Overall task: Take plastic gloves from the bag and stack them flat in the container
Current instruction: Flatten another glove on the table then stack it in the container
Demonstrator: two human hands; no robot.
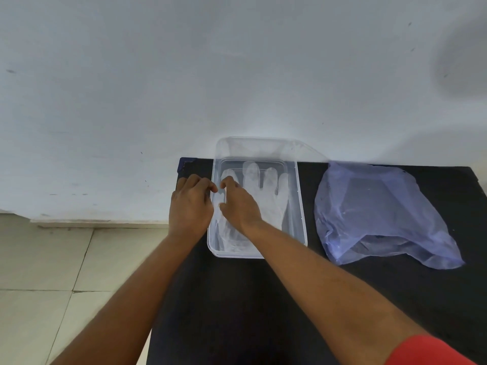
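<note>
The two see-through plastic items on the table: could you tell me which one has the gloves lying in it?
The rigid clear container, under both hands; the limp bluish bag lies to its right.

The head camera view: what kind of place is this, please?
Probably a plain indoor room, perhaps at home, not a proper workshop. A small black table stands against a bare white wall, and the floor has pale tiles. On the table are only a clear container and a bluish plastic bag.
</note>
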